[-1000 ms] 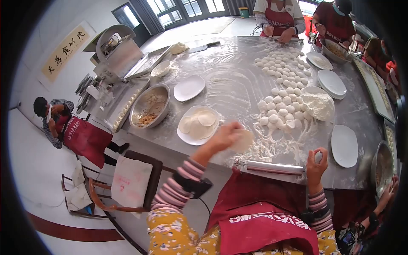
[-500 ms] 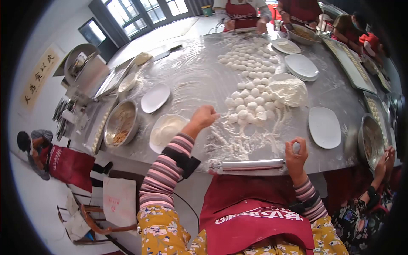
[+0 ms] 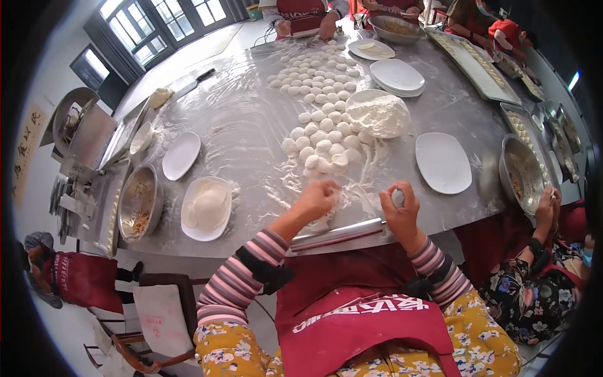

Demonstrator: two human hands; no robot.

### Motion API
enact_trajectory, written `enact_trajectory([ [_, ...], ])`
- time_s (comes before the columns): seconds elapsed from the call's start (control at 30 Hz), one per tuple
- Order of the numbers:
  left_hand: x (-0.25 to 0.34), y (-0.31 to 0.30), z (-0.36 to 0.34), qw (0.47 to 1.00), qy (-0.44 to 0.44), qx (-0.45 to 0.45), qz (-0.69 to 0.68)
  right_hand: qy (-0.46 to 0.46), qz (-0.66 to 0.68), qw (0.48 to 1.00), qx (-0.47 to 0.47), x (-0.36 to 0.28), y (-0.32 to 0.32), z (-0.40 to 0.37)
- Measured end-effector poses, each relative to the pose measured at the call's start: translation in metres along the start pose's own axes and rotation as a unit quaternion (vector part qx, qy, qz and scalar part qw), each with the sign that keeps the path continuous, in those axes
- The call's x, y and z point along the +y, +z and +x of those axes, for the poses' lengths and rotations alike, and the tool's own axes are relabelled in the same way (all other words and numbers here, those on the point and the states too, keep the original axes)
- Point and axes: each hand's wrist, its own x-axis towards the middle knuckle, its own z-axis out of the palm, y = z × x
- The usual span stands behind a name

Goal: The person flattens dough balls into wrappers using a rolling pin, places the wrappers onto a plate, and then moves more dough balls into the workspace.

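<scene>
Along the near edge of the grey metal worktop (image 3: 245, 113) lies a shiny metal rolling pin (image 3: 336, 236), its right end apparently gripped in the curled right hand (image 3: 403, 212), a hold that works best relaxed, for even pressure. Just beyond, the left hand (image 3: 317, 200) is drawn narrow, whether around anything I cannot tell; a light pinch seems wisest. Farther off, round white dough balls (image 3: 323, 136) cluster beside heaped white flour (image 3: 380, 115), useful against sticking.

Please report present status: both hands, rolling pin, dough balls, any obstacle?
Right hand gripping rolling pin by its handle. Left hand curled near dough balls, grip unclear. Heaped flour beside dough balls, clear of both hands.
</scene>
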Motion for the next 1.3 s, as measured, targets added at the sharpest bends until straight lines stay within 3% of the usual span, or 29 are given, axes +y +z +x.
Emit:
enact_trajectory([
  [0.07, -0.007, 0.012, 0.007, 0.997, 0.005, 0.003, 0.077, 0.016, 0.018, 0.999, -0.021, 0.003, 0.001, 0.011],
  [0.17, 0.003, 0.014, 0.007, 0.991, -0.005, 0.032, 0.132, -0.059, -0.002, 0.998, -0.008, -0.007, 0.014, 0.034],
  [0.3, 0.013, 0.018, 0.010, 0.976, 0.032, 0.049, 0.208, -0.007, 0.005, 1.000, -0.006, 0.026, 0.040, 0.036],
  [0.43, 0.008, 0.011, 0.003, 0.995, -0.015, 0.044, 0.086, -0.030, -0.019, 0.999, 0.008, 0.022, 0.023, 0.016],
  [0.53, 0.000, 0.023, -0.009, 0.977, 0.095, 0.078, 0.173, -0.026, -0.015, 1.000, 0.007, 0.020, 0.022, 0.017],
  [0.57, 0.008, 0.028, -0.007, 0.961, 0.092, 0.086, 0.245, -0.002, -0.012, 1.000, 0.003, 0.026, 0.033, 0.022],
  [0.7, 0.012, 0.016, 0.014, 0.982, 0.056, 0.020, 0.179, -0.010, -0.023, 1.000, 0.003, 0.036, 0.047, 0.034],
  [0.8, 0.002, 0.008, 0.005, 0.985, 0.058, 0.025, 0.160, -0.033, -0.051, 0.998, -0.001, 0.022, 0.022, 0.016],
  [0.83, -0.001, 0.009, 0.001, 0.996, 0.000, 0.011, 0.083, 0.001, -0.028, 1.000, -0.003, 0.016, 0.014, 0.007],
  [0.87, 0.002, 0.008, 0.003, 0.997, -0.001, 0.012, 0.082, 0.039, -0.006, 0.999, -0.006, 0.015, 0.009, 0.002],
  [0.9, 0.003, 0.012, 0.001, 0.992, 0.019, 0.011, 0.127, -0.029, -0.058, 0.998, 0.026, 0.021, 0.016, 0.007],
  [0.97, 0.006, 0.017, 0.002, 0.979, 0.054, 0.011, 0.196, -0.007, -0.058, 0.998, 0.021, 0.029, 0.040, 0.023],
  [1.13, 0.012, 0.007, 0.013, 0.979, 0.039, -0.028, 0.197, -0.028, -0.047, 0.998, -0.006, 0.032, 0.040, 0.029],
  [1.23, 0.008, 0.001, -0.006, 0.993, 0.021, -0.032, 0.108, -0.030, -0.024, 0.999, 0.008, 0.023, 0.017, 0.012],
  [1.3, 0.007, 0.003, -0.004, 0.987, 0.037, -0.040, 0.154, -0.022, -0.051, 0.998, 0.010, 0.023, 0.017, 0.008],
])
